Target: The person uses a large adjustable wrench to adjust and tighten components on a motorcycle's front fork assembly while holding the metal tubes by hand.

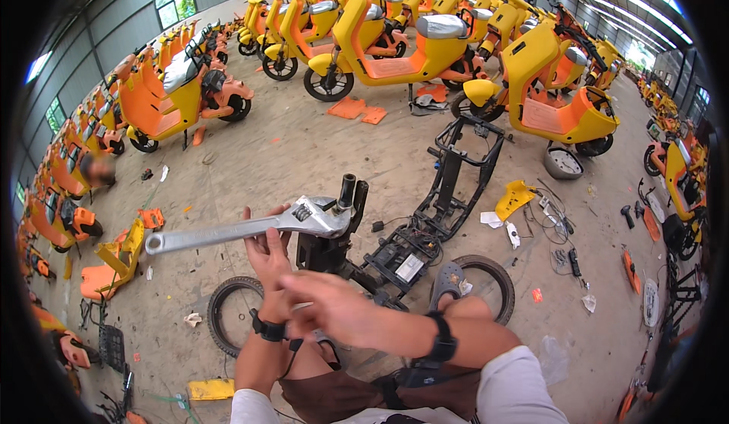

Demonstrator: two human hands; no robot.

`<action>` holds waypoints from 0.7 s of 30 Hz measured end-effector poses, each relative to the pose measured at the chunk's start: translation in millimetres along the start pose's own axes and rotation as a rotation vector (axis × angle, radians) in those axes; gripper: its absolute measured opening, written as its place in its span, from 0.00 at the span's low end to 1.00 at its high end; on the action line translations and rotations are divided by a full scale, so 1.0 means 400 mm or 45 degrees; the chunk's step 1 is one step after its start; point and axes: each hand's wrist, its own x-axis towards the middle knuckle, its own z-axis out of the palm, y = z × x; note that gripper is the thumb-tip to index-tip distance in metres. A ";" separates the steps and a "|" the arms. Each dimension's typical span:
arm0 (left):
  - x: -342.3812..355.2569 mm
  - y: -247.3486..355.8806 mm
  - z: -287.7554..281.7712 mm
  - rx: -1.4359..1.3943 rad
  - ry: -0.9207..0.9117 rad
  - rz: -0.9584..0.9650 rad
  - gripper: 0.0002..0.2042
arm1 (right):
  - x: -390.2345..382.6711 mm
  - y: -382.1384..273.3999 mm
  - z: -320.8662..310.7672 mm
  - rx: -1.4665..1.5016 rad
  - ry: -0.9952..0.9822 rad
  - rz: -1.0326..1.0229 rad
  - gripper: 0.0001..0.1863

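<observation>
A large silver adjustable wrench reaches leftward from the top of a stripped black scooter's steering column. Its jaw is at the column, though the exact contact is hard to make out. My left hand holds the wrench's handle near the head, fingers behind and thumb in front. Crossing over my left wrist is my right hand, slightly blurred, with its fingers stretched out and nothing seen in them. Beyond the column lies the black scooter frame, its wiring and parts exposed.
Spoked wheels with black tyres lie beside my legs. A yellow panel and loose cables are on the floor to the right. A yellow and orange body panel stands at left. Rows of yellow scooters surround the area.
</observation>
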 end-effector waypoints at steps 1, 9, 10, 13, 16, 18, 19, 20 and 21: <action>0.027 0.005 -0.025 0.025 -0.069 -0.009 0.27 | -0.012 -0.007 -0.040 -0.010 0.050 -0.057 0.19; 0.213 -0.024 -0.046 0.051 -0.239 -0.484 0.24 | -0.059 -0.003 -0.237 0.290 0.301 -0.150 0.12; 0.236 -0.024 -0.044 0.051 -0.264 -0.532 0.23 | -0.064 -0.006 -0.239 0.252 0.312 -0.157 0.12; 0.298 -0.038 -0.047 0.099 -0.329 -0.649 0.21 | -0.075 -0.008 -0.238 0.317 0.284 -0.198 0.12; 0.346 -0.058 0.000 0.185 -0.414 -0.770 0.20 | -0.092 -0.013 -0.249 0.328 0.331 -0.254 0.12; 0.392 -0.077 0.028 0.286 -0.591 -0.876 0.18 | -0.100 -0.017 -0.265 0.359 0.376 -0.301 0.12; 0.411 -0.082 0.047 0.341 -0.684 -0.925 0.17 | -0.104 -0.020 -0.271 0.376 0.396 -0.327 0.12; 0.420 -0.089 0.074 0.352 -0.705 -0.953 0.15 | -0.110 -0.028 -0.276 0.373 0.425 -0.342 0.13; 0.423 -0.113 0.068 0.368 -0.713 -0.990 0.17 | -0.118 -0.028 -0.282 0.375 0.443 -0.339 0.13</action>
